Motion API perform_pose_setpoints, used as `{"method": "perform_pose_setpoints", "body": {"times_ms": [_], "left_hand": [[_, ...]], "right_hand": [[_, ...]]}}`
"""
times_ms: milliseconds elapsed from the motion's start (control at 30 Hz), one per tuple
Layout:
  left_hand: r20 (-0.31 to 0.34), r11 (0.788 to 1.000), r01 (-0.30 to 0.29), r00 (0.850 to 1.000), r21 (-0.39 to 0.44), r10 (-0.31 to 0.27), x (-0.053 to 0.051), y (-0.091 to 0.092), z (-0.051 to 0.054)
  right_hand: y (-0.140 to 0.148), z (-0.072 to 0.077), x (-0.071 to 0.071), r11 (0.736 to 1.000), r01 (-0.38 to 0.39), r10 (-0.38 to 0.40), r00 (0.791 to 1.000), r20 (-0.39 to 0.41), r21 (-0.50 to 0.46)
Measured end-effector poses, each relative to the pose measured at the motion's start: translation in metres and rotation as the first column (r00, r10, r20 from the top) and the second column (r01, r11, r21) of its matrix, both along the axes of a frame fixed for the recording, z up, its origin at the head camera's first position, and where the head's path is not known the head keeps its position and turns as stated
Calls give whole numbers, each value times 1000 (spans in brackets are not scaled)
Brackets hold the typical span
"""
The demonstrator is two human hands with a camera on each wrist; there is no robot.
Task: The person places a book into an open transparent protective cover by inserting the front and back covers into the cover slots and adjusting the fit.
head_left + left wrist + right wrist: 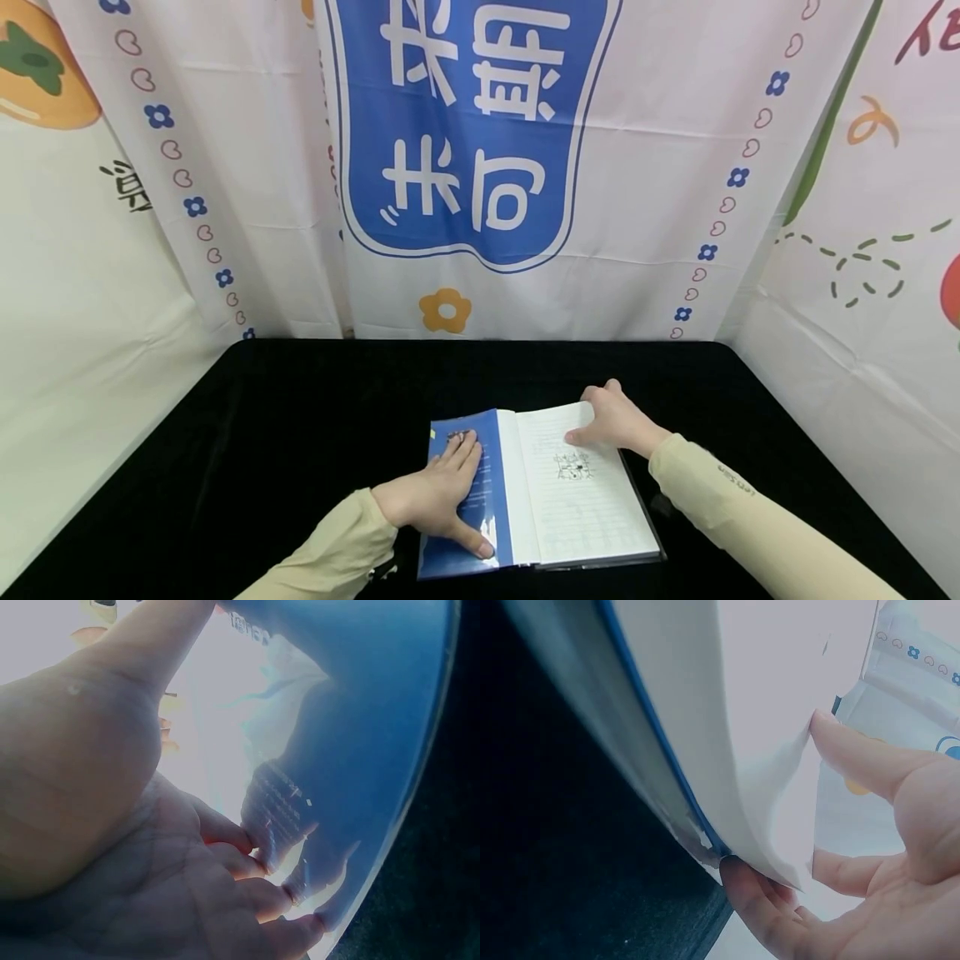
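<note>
An open book lies on the black table, its blue glossy cover flap (487, 467) to the left and a white page (585, 508) with a small black drawing to the right. My left hand (442, 487) rests flat on the blue flap, fingers spread; the left wrist view shows its fingertips against the glossy blue surface (375, 750). At the upper right corner of the pages, my right hand (618, 419) has its thumb on the page and its fingers round the edge. In the right wrist view my right hand (870, 847) pinches the corner of the white pages (772, 750), which bend slightly.
The black cloth-covered table (315, 417) extends around the book. A white curtain (660, 167) with a blue printed sign stands behind the table's far edge, and printed white cloth hangs at both sides.
</note>
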State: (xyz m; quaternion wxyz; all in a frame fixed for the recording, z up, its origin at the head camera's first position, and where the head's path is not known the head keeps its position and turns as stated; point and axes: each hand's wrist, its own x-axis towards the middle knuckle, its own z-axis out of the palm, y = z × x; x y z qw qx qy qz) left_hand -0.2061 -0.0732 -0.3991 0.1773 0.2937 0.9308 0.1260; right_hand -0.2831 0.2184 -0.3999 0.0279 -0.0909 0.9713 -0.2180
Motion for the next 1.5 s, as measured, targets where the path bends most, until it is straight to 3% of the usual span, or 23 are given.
{"method": "perform_pose_setpoints", "body": {"times_ms": [967, 1233, 1500], "left_hand": [[-8, 1000, -9, 1000, -22, 9, 0, 1, -3], [-11, 1000, -8, 1000, -25, 7, 0, 1, -2], [-1, 1000, -14, 1000, -22, 14, 0, 2, -2]], "right_hand": [[-3, 0, 1, 1000, 6, -7, 1000, -5, -25], [2, 4, 3, 993, 69, -63, 996, 59, -94], [10, 4, 6, 989, 77, -64, 993, 104, -125]]}}
